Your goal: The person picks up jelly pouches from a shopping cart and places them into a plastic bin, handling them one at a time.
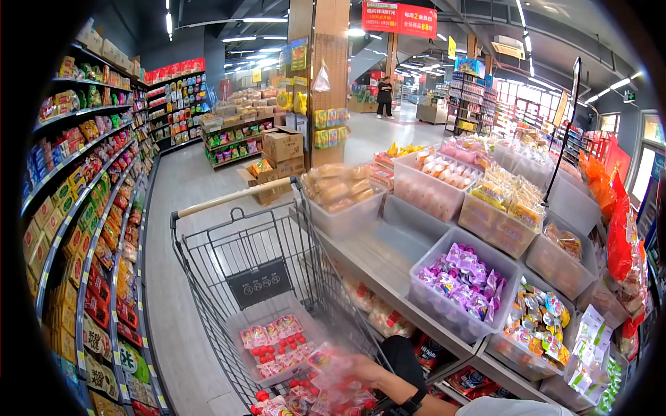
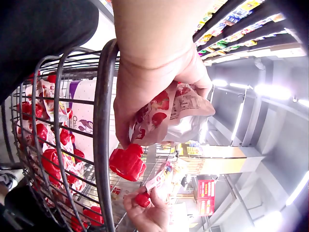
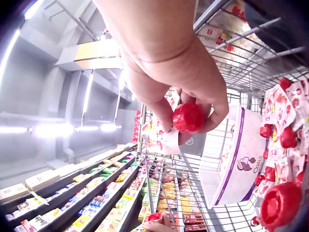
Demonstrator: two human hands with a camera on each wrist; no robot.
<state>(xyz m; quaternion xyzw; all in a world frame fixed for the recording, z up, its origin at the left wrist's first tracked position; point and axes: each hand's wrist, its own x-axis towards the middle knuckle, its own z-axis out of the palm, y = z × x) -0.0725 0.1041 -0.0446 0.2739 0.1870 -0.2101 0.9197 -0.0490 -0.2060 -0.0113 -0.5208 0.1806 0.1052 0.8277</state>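
In the left wrist view my left hand (image 2: 149,79) grips a soft drink or jelly pouch (image 2: 161,113) printed with red fruit, its red cap (image 2: 128,163) pointing down. My right hand (image 3: 181,72) holds a similar pouch (image 3: 164,140), fingers around its red cap (image 3: 188,117). Both hands are over the shopping cart (image 1: 208,277); in the head view the right one is blurred by motion. A translucent white tub (image 3: 229,164) with a purple strip stands in the cart, pouches lined up in rows inside. Many loose red-capped pouches (image 1: 298,403) lie beside it, nearer my body.
On the right, a display counter carries plastic bins, one with purple-wrapped snacks (image 1: 463,277), another with bread (image 1: 340,187). Stocked shelves (image 1: 90,229) line the left aisle. Cardboard boxes (image 1: 283,149) stand by a pillar (image 1: 329,76). Far back, a person (image 1: 385,97) stands in the aisle.
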